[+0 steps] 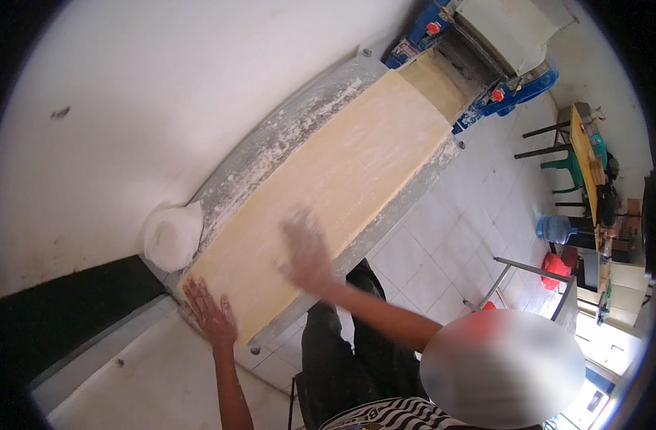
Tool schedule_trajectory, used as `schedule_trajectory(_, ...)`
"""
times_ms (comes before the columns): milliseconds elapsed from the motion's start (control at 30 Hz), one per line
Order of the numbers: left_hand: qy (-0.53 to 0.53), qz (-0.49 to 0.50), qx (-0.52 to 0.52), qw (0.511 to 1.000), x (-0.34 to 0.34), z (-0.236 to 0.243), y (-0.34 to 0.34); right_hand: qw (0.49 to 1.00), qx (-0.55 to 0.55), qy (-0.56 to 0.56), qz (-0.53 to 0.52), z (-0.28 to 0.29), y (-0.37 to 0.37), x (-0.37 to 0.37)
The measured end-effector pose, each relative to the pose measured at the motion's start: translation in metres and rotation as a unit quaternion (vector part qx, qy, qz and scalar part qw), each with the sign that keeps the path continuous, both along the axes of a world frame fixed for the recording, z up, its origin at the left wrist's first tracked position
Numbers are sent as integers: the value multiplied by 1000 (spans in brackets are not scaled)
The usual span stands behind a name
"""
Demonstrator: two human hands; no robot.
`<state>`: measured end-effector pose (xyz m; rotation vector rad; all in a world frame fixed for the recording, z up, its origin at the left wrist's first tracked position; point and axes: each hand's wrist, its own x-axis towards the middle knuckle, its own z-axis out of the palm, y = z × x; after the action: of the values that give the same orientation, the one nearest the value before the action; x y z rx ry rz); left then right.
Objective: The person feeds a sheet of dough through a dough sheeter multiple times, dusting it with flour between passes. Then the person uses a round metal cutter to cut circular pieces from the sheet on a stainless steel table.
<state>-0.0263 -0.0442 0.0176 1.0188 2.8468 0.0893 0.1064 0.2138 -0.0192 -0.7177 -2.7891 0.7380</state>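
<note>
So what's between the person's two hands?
The head view shows only a stretch of pale dough sheet between the left hand and the blurred right hand.

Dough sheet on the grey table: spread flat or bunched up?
Spread flat: the dough sheet lies as a long band along the grey table. Cannot tell whether it is layered.

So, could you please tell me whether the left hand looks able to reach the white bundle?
Probably yes: the left hand appears empty at the end of the dough sheet, near the white bundle, with nothing visible blocking the way.
</note>
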Motion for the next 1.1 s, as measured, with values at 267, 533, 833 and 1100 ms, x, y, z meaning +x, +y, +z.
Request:
schedule_trajectory(267, -72, 13, 101, 992, 35, -11, -84, 962, 130, -35, -237, -44, 107, -3)
schedule_trajectory(533, -180, -5, 197, 964, 83, 2, -144, 901, 204, -123, -364, -52, 266, 34)
schedule_trajectory(833, -77, 48, 404, 910, 30, 15, -79, 993, -21, 95, 70, -11, -176, -107)
schedule_trajectory(1100, -47, 8, 357, 933, -24, 8, -6, 979, -132, 63, 141, 5, -184, -114)
